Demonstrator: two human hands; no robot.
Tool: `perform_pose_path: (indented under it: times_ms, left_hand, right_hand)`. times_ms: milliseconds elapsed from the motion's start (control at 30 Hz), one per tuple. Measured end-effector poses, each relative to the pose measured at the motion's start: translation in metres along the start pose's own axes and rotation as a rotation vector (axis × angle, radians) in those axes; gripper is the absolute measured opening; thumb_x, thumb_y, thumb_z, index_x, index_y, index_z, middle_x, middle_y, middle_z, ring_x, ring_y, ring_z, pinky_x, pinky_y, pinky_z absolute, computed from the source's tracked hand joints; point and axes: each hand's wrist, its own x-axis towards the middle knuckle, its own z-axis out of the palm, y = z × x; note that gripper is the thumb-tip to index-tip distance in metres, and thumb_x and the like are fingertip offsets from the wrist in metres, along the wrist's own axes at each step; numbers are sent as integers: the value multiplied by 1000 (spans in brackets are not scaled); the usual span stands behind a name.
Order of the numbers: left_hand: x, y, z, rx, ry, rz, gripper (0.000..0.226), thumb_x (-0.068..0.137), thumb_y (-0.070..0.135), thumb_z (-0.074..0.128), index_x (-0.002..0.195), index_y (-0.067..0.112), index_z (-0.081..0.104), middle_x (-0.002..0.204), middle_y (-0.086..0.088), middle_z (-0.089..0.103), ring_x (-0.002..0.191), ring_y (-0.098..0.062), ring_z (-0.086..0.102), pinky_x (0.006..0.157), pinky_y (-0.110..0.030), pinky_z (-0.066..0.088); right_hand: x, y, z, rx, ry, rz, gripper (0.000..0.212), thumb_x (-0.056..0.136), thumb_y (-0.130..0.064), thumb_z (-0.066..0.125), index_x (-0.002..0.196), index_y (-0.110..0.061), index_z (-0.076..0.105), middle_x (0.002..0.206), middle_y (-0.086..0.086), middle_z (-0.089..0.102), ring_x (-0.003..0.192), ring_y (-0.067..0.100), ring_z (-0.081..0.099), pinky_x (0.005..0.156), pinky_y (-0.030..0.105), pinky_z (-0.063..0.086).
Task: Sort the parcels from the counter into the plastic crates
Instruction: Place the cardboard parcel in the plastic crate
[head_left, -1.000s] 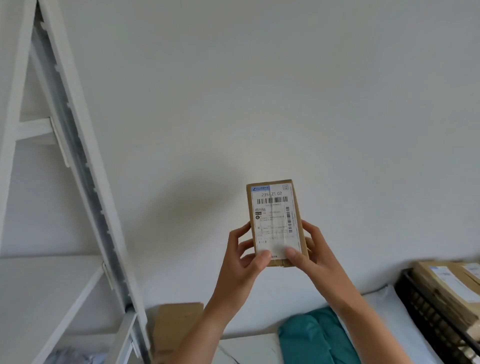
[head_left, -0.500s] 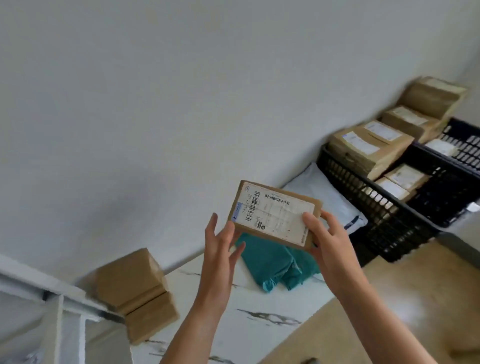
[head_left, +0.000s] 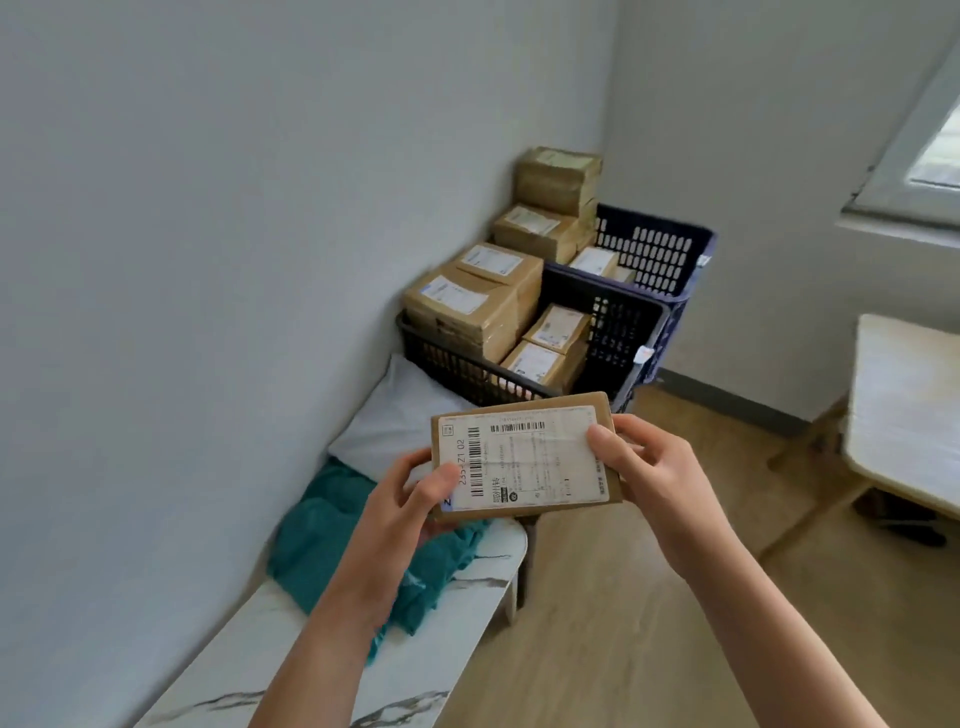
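I have the parcel (head_left: 524, 457) up in the air between both hands, label toward the camera, long side roughly level. The left hand (head_left: 410, 499) grips its left end: the thumb (head_left: 441, 480) is curled over the label's barcode corner, and the other fingers wrap behind the box, only their tips showing at the edge. The right hand (head_left: 654, 467) has the right end the same way, thumb pressed on the label's upper right part, fingers tucked behind and mostly hidden from me. Both hands are closed on the box.

The parcel hangs above the far end of the counter (head_left: 457, 587), over a teal cloth (head_left: 322, 530) and in front of a white pouch (head_left: 395, 421). Beyond it stands the black crate (head_left: 452, 358), loaded with brown boxes (head_left: 467, 306), some stacked above its rim against the wall. The blue crate (head_left: 654, 254) stands directly behind it, also holding boxes; I cannot tell whether the two crates touch.
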Motion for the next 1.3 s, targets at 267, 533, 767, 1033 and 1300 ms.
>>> perform_pose_path:
  times_ms: [267, 533, 767, 1033, 1300]
  left_hand:
    - [66, 33, 151, -5, -145, 11, 72, 69, 53, 72, 125, 8, 61, 112, -6, 79, 107, -19, 75, 90, -37, 60]
    - [122, 59, 234, -2, -243, 27, 78, 63, 56, 72, 121, 7, 61, 113, -7, 79, 108, -20, 75, 94, -42, 61]
    - [206, 73, 271, 52, -311, 31, 72, 71, 52, 79, 125, 10, 59, 110, -4, 80, 103, -18, 76, 87, -33, 62]
    - [359, 91, 321, -119, -289, 8, 57, 100, 33, 67, 145, 49, 37, 110, 14, 78, 105, -7, 74, 90, -36, 63]
    - [517, 115, 350, -234, -133, -57, 39, 95, 48, 69, 131, 36, 58, 125, -4, 74, 111, -25, 74, 100, -45, 59]
  right_hand:
    - [29, -18, -147, -23, 140, -39, 40, 87, -44, 68, 116, -18, 75, 99, -1, 82, 95, 18, 79, 75, 27, 64]
    - [75, -30, -229, -37, 215, -67, 47, 81, -49, 67, 114, -17, 77, 100, 2, 82, 93, 21, 79, 69, 25, 62]
    - [151, -36, -273, -81, 220, -63, 45, 85, -49, 63, 114, -18, 78, 99, 1, 82, 91, 16, 79, 66, 18, 57]
    - [315, -53, -312, -139, 232, 12, 50, 93, -67, 60, 123, -28, 72, 110, 0, 79, 107, 22, 75, 96, 44, 58]
    - [484, -47, -318, 193, 243, 173, 100, 73, -80, 72, 151, -28, 40, 143, 10, 58, 122, 30, 66, 105, 48, 54]
